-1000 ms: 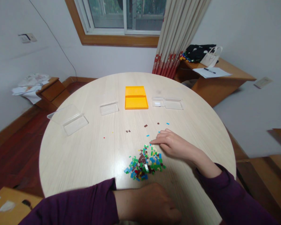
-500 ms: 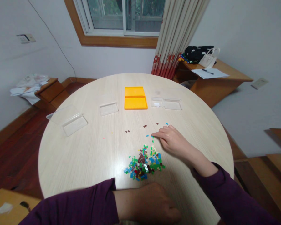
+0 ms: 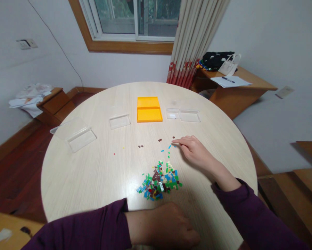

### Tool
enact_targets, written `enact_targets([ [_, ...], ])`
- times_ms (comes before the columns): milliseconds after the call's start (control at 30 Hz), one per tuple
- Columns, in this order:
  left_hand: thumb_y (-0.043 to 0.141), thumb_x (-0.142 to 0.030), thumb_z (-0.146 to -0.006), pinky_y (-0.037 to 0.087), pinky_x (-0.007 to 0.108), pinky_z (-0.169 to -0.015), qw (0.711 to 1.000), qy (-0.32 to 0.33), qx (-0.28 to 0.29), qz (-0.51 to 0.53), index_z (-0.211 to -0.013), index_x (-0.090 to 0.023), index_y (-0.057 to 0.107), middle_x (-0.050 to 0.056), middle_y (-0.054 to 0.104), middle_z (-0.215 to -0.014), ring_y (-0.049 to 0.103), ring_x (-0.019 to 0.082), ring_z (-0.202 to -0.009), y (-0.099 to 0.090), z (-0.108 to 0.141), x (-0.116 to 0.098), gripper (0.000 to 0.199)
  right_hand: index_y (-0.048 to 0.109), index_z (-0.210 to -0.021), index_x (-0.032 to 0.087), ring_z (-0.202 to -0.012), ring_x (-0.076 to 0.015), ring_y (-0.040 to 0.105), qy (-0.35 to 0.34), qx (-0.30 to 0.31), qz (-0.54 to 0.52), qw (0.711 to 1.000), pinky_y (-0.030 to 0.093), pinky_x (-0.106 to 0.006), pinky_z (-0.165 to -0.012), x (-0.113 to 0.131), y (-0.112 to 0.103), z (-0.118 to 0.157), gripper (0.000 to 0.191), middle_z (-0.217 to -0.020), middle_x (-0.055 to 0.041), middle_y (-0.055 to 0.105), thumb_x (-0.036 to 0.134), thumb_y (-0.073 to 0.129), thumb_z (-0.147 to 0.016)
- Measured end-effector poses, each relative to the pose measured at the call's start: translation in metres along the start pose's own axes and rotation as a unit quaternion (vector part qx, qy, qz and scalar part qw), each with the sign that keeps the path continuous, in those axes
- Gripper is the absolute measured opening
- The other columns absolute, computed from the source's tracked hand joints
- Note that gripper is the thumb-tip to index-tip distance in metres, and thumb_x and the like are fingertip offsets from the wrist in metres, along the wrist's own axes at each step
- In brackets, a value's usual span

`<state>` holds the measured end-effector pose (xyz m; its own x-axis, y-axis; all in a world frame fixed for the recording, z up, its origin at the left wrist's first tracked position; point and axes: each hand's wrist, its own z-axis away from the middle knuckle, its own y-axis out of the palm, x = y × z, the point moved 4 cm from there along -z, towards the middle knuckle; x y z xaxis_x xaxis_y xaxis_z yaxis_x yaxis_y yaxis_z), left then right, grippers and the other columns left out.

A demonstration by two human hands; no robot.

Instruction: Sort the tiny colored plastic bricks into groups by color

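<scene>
One orange-yellow case [image 3: 149, 115] is seen, with three clear cases [image 3: 120, 121] counted around it — two to its left, one to its right. On its near side, eleven loose bricks can be counted: four brown bricks [image 3: 160, 140], three blue bricks [image 3: 169, 147], two green bricks [image 3: 169, 157], one red brick [image 3: 114, 153] and one yellow brick [image 3: 123, 148]. Nearer still, one heap [image 3: 159, 180] is found, its pieces too many and too small to be counted. One left hand [image 3: 169, 224] and one right hand [image 3: 194, 148] are seen — both nearer than the case. Beyond it, to the right, one handbag [image 3: 229, 67] and one pen [image 3: 228, 79] are noted.
</scene>
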<state>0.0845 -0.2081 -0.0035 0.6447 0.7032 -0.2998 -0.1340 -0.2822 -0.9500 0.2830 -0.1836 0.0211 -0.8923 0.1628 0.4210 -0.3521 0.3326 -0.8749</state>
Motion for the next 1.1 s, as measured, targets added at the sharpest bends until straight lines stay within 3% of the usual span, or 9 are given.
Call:
enact_targets([
  [100,0.063,-0.022,-0.084,0.026,0.028,-0.039,1.000,0.005,0.004,0.006,-0.071,-0.017,0.063,-0.001,0.066,-0.058,0.059,0.013,-0.050,0.000,-0.001,0.000,0.014,0.073,-0.103,0.021,-0.093,-0.0219,0.065,0.005,-0.010,-0.009,1.000,0.043,-0.041,-0.086,-0.003,-0.003,0.000,0.037,-0.099,-0.0061,0.076,0.010,0.040,-0.089],
  [267,0.062,-0.023,-0.085,0.027,0.028,-0.039,1.000,0.002,0.026,0.003,-0.071,-0.017,0.063,-0.001,0.066,-0.058,0.060,0.014,-0.050,0.002,-0.003,0.000,0.016,0.074,-0.101,0.020,-0.089,-0.0225,0.060,-0.028,0.023,0.005,0.999,0.041,-0.040,-0.082,0.003,0.002,-0.001,0.039,-0.087,-0.0075,0.070,0.007,0.039,-0.088],
  [533,0.060,-0.024,-0.087,0.030,0.027,-0.039,1.000,0.012,0.012,0.009,-0.071,-0.016,0.062,-0.001,0.066,-0.059,0.061,0.014,-0.051,0.001,-0.002,0.000,0.018,0.072,-0.110,0.021,-0.094,-0.0237,0.056,-0.037,0.041,0.014,0.998,0.040,-0.040,-0.084,0.005,0.013,-0.001,0.043,-0.093,-0.0088,0.066,0.007,0.038,-0.089],
  [767,0.061,-0.023,-0.086,0.029,0.027,-0.039,1.000,0.005,0.013,0.001,-0.071,-0.017,0.062,-0.002,0.067,-0.059,0.061,0.014,-0.051,0.002,-0.002,0.000,0.016,0.071,-0.112,0.022,-0.096,-0.0241,0.057,-0.044,0.008,0.004,0.999,0.041,-0.041,-0.085,0.006,0.009,-0.001,0.045,-0.095,-0.0090,0.065,0.006,0.037,-0.089],
  [1100,0.057,-0.023,-0.088,0.033,0.028,-0.041,1.000,0.010,0.000,0.005,-0.075,-0.017,0.064,-0.001,0.068,-0.061,0.059,0.014,-0.051,0.006,-0.001,0.000,0.016,0.071,-0.117,0.023,-0.097,-0.0244,0.054,-0.057,0.030,0.019,0.998,0.041,-0.041,-0.084,0.007,0.013,0.000,0.048,-0.097,-0.0095,0.062,0.006,0.038,-0.087],
])
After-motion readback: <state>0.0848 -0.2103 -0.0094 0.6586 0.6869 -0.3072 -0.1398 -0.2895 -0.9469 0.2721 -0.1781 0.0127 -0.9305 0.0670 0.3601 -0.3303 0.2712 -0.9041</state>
